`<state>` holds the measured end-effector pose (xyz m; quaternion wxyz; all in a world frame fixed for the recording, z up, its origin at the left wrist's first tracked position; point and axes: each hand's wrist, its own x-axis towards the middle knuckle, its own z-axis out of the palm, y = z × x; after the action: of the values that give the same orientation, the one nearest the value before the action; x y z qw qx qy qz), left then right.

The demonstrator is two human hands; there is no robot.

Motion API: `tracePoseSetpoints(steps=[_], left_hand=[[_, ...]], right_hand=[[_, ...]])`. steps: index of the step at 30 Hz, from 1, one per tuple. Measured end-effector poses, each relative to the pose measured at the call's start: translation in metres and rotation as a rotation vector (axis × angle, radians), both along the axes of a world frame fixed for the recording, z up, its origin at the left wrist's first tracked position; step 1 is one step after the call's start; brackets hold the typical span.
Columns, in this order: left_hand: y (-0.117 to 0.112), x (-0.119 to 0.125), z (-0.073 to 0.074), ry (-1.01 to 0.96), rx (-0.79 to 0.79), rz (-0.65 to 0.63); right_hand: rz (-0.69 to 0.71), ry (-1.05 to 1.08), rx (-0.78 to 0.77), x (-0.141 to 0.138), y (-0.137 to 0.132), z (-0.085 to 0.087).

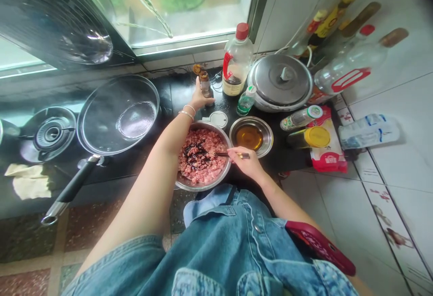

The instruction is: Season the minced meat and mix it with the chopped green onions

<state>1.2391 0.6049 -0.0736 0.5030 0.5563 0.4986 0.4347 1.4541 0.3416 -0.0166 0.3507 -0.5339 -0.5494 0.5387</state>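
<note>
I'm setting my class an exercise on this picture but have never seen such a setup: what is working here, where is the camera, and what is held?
There is no machine: these are a person's bare hands, filmed from a camera worn on the head, looking forward and down. The left hand touches a small bottle with its brown cap open. The right hand holds a slim, dark utensil over a metal bowl of minced meat. The black counter also holds a smaller bowl of amber liquid, a red-capped bottle and a lidded pot. A pan is to the left.
</note>
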Motion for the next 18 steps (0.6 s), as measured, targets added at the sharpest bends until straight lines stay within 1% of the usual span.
tracePoseSetpoints(steps=[2,5,7,9,11,15,17,18], left_hand=[[0.005,0.003,0.004,-0.019,0.038,0.034],[0.008,0.007,0.015,-0.004,0.176,0.054],[0.009,0.009,0.018,0.028,0.275,0.059],[0.010,0.011,0.017,0.071,0.366,0.083],[0.011,0.014,0.011,0.128,0.431,0.122],[0.011,0.020,-0.002,0.234,0.471,0.215],[0.008,0.023,0.001,0.312,0.447,0.235],[0.005,0.024,0.006,0.371,0.421,0.228]], right_hand=[[0.012,0.002,0.007,0.002,-0.001,-0.001],[0.021,0.004,-0.011,0.005,-0.003,-0.003],[0.022,-0.015,-0.014,0.006,-0.003,-0.005],[0.031,-0.041,-0.008,0.007,-0.003,-0.006],[0.043,-0.062,-0.004,0.008,-0.003,-0.006],[0.063,-0.079,-0.006,0.012,-0.004,-0.005],[0.062,-0.094,-0.003,0.014,-0.005,-0.005],[0.059,-0.104,0.000,0.016,-0.005,-0.006]])
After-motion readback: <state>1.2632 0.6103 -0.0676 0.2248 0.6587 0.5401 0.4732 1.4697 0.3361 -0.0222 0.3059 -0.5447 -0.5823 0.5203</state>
